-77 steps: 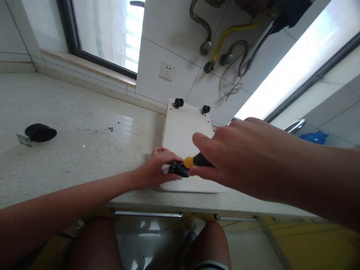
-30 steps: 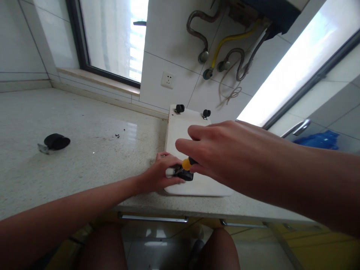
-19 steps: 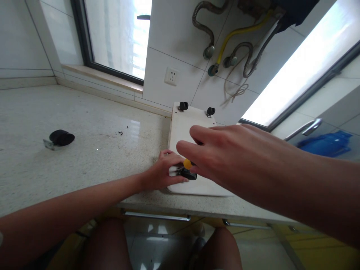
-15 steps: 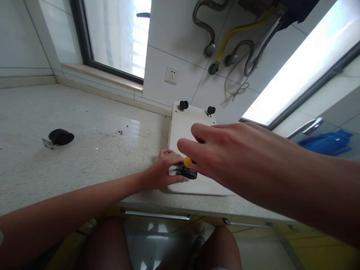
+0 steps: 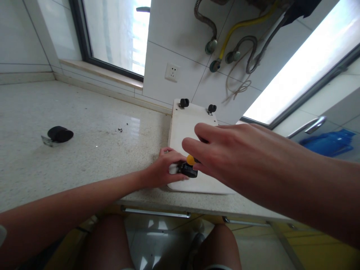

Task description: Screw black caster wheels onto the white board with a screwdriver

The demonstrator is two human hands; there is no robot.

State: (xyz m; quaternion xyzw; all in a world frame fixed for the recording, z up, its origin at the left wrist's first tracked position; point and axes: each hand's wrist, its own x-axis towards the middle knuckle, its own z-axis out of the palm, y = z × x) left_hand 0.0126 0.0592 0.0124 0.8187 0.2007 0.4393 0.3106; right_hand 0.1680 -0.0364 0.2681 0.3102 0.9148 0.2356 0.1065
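Note:
My right hand is closed round a screwdriver; only the yellow and black part of its handle shows, and its tip is hidden. Below it, my left hand grips a black caster with thumb and fingers on either side. This caster lies at the near left corner of a white board-like piece, which rests on the counter. Two more black casters, a left one and a right one, stand on the far end of the white piece. My right hand and forearm cover its right side.
A loose black caster with a metal plate lies on the speckled counter at the left. Small dark crumbs are near the middle. Behind are a wall socket and hoses. A faucet and blue object are at right.
My right hand has shifted slightly to the right with the screwdriver. My left hand stays on the caster. The whole view has moved a little.

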